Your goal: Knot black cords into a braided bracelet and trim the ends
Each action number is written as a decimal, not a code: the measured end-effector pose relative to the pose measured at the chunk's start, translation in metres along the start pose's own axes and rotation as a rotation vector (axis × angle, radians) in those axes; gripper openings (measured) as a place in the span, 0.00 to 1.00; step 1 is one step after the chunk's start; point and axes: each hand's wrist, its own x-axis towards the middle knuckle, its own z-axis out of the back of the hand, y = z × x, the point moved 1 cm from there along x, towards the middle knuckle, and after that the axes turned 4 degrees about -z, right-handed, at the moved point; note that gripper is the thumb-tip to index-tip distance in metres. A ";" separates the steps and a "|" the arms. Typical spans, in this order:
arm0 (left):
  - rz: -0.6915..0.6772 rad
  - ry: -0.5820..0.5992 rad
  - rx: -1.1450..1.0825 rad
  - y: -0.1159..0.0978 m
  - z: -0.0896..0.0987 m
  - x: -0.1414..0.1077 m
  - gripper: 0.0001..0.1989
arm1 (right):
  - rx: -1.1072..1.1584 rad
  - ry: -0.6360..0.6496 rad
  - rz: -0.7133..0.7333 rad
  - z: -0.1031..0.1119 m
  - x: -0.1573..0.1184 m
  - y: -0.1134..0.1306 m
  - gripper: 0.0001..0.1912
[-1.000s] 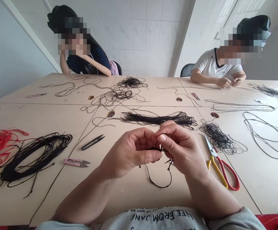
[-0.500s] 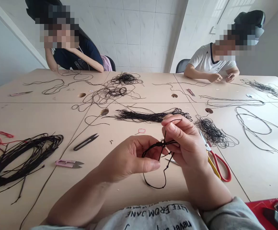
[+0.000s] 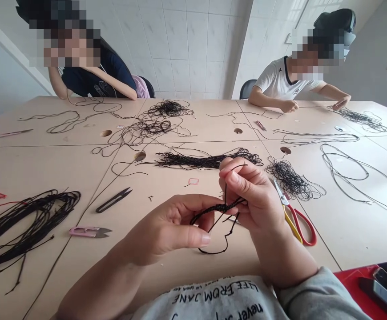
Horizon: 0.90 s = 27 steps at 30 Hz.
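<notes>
I read 2 hands close together. The left hand is half curled, its fingertips holding one end of the knotted black cord; the right hand pinches the other end. The cord spans between both hands, its loop hanging below. Beyond lie red-handled scissors at right and a black cord bundle ahead.

wall: white square tiles | left wall: pale grey paint | seat: black chair | furniture: pale laminate tables butted together
</notes>
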 end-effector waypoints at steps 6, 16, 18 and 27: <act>-0.030 -0.064 0.062 0.000 0.001 -0.001 0.21 | 0.001 -0.038 0.027 -0.001 0.001 0.002 0.16; -0.097 -0.067 0.296 -0.010 -0.007 0.001 0.07 | 0.041 0.073 -0.049 -0.004 -0.003 -0.003 0.12; -0.151 -0.120 0.296 -0.010 -0.007 0.002 0.04 | 0.005 0.104 -0.055 -0.003 -0.003 -0.004 0.10; -0.346 -0.298 0.489 -0.010 -0.011 -0.006 0.06 | -0.511 0.160 0.190 0.002 -0.011 0.001 0.07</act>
